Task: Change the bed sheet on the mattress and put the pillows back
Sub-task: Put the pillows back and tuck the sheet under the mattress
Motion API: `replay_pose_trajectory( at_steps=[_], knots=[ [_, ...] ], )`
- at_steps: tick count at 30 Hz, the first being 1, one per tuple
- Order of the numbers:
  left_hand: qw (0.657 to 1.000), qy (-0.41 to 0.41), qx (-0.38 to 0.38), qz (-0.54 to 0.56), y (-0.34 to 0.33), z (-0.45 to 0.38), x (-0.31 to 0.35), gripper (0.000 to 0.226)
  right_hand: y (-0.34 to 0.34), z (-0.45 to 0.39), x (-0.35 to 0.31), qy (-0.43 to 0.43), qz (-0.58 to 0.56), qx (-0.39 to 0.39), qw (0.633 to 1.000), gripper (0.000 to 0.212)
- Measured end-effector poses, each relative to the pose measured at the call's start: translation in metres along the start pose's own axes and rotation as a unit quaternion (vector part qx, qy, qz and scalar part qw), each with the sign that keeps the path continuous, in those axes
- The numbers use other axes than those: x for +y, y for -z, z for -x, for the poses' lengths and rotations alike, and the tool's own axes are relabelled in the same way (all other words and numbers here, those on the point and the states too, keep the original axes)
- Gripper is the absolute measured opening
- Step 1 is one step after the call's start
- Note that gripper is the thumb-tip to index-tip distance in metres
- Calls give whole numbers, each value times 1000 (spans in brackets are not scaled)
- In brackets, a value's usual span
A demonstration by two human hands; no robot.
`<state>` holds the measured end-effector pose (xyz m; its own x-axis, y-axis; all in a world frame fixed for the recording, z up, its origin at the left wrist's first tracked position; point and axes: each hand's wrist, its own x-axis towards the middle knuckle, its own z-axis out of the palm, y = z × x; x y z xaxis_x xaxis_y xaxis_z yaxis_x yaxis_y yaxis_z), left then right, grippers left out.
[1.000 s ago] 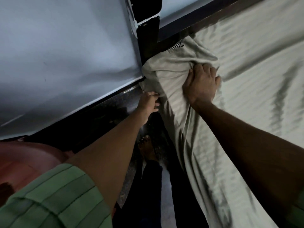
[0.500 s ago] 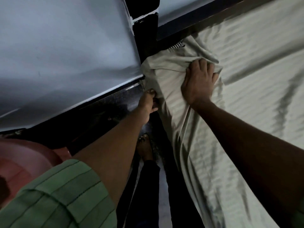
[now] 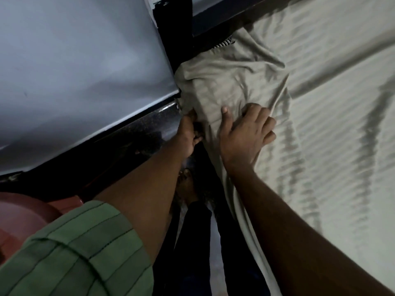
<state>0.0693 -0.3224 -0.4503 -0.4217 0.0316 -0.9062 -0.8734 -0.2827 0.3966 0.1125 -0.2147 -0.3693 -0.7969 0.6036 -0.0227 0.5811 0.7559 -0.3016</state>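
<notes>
Two hands work at one corner of the bed. Far left, a green striped sleeve (image 3: 70,251) covers the upper left arm, with a reddish-brown rounded object (image 3: 23,212) beside it near the floor. Above them a pale grey wall (image 3: 81,67) runs down to a dark glossy skirting strip. The left hand (image 3: 189,135) reaches below the corner of the mattress and pinches the hanging edge of the bed sheet (image 3: 320,103) between thumb and curled fingers. Under that arm a bare foot (image 3: 188,184) and dark trouser leg stand on the floor beside the bed. Just right of the left hand, the right hand (image 3: 245,133) lies on top of the mattress corner, thumb stretched toward the corner, fingers bent and pressing into the bunched cloth; whether they actually grip a fold I cannot tell. The beige sheet is gathered in loose folds over that corner and spreads, lightly wrinkled, across the mattress to the right, its side edge hanging down along the bed. A small striped bit of fabric (image 3: 223,43) peeks out at the far edge of the corner.
</notes>
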Motion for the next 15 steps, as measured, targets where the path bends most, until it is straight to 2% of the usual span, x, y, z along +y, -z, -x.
replay_pose_trajectory(
  at_steps=[3,6,12,15],
  knots=[
    [1000,0,3,10,-3,-6,2,42,-7,-11,0,38,5,6,999,32],
    [1000,14,3,26,-3,-11,1,41,-10,-16,-1,62,1,18,998,24],
    [1000,8,-18,13,11,-22,0,59,-8,-43,3,31,-15,46,998,22],
    [1000,13,-22,2,15,-24,3,46,-9,-49,3,37,8,35,999,26]
  ],
)
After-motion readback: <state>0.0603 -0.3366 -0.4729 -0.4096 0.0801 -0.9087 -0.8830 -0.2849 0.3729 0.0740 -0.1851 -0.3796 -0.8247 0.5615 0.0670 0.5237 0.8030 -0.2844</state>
